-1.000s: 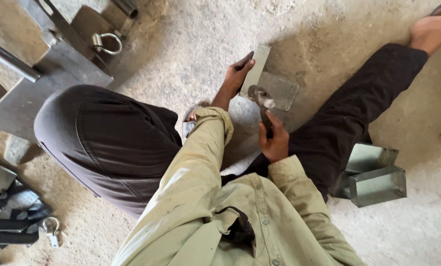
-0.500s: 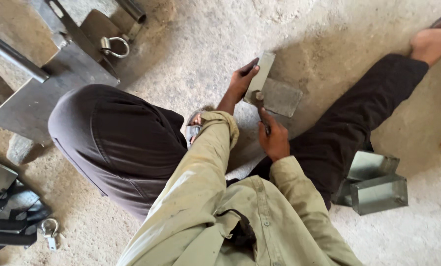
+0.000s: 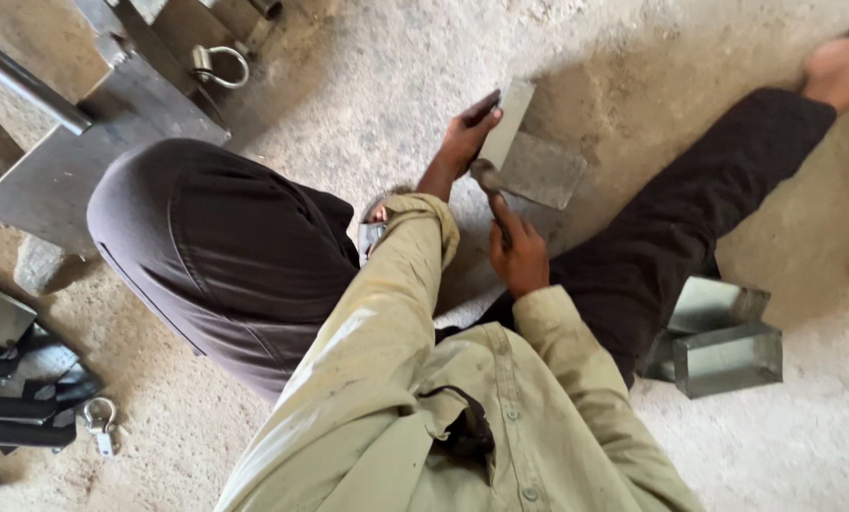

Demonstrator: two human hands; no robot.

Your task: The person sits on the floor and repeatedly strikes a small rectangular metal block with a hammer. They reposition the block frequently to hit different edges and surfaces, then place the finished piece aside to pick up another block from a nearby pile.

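You sit on a rough concrete floor (image 3: 348, 85), one knee raised, the other leg stretched out to your right. Up and to your left lies a large grey steel frame (image 3: 83, 142) with a ring bolt (image 3: 223, 64) on it. By your right thigh rest two small folded sheet-metal boxes (image 3: 723, 346), plain and shiny, with no label that can be made out.

Between your legs, on the floor, is the folded metal sheet (image 3: 533, 156), a flat grey plate with one edge bent upward. Your left hand (image 3: 467, 133) has its fingers curled around that raised edge, steadying it. Your right hand (image 3: 517, 256) is closed tight around the handle of a small hammer (image 3: 489, 185), whose head sits against the sheet near the fold.

The sheet looks thin, stiff and light, likely sharp along its cut edges. Hold it by the folded flange, clear of the hammer.
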